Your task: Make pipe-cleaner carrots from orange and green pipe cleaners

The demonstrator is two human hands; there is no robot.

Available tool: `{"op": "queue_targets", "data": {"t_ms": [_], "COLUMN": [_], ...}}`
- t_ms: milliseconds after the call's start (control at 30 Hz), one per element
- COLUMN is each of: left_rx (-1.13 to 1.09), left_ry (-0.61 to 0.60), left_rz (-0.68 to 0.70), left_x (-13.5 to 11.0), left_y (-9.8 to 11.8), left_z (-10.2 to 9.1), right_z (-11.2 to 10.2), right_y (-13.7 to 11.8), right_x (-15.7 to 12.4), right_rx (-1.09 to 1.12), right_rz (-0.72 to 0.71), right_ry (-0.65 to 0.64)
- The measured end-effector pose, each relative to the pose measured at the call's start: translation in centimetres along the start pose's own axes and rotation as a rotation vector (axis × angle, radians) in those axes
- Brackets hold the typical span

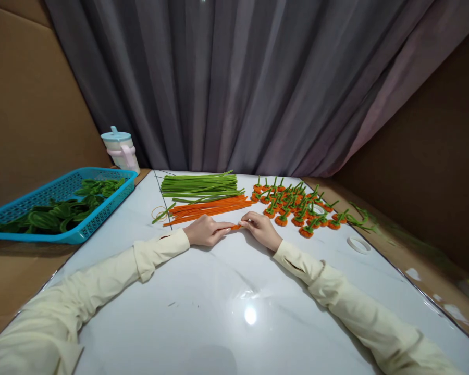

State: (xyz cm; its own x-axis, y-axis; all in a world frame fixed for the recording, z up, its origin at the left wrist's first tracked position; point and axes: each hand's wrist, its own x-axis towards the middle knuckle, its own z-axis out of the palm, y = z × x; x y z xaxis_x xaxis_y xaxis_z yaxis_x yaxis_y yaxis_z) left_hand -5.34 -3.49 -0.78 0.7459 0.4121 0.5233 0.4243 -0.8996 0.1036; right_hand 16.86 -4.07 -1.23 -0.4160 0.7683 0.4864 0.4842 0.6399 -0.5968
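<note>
A gray curtain hangs behind a white table flanked at left by a blue basket. Orange-and-green pieces cluster opposite, beside bundled green stems and orange stems. Left hand and right hand, fingers pinched nearly closed, hold a small orange strip between them, just in front of the orange stems.
</note>
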Motion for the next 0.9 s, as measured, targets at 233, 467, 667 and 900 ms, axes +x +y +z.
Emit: {"op": "queue_targets", "data": {"t_ms": [233,467,667,900], "left_rx": [0.017,0.007,0.067,0.127], "left_ry": [0.018,0.016,0.02,0.119], "left_rz": [0.059,0.109,0.121,0.249], "left_x": [-0.1,-0.2,-0.2,0.0], "left_y": [0.0,-0.2,-0.1,0.3], "left_z": [0.0,0.1,0.2,0.0], "right_z": [-0.2,-0.4,-0.6,-1.1], "right_y": [0.5,0.1,0.0,-0.1], "right_x": [0.2,0.3,0.4,0.5], "right_rx": [0.21,0.362,0.459,0.552], "right_rz": [0.211,0.332,0.4,0.464], "right_ry": [-0.064,-0.1,-0.139,-0.223]}}
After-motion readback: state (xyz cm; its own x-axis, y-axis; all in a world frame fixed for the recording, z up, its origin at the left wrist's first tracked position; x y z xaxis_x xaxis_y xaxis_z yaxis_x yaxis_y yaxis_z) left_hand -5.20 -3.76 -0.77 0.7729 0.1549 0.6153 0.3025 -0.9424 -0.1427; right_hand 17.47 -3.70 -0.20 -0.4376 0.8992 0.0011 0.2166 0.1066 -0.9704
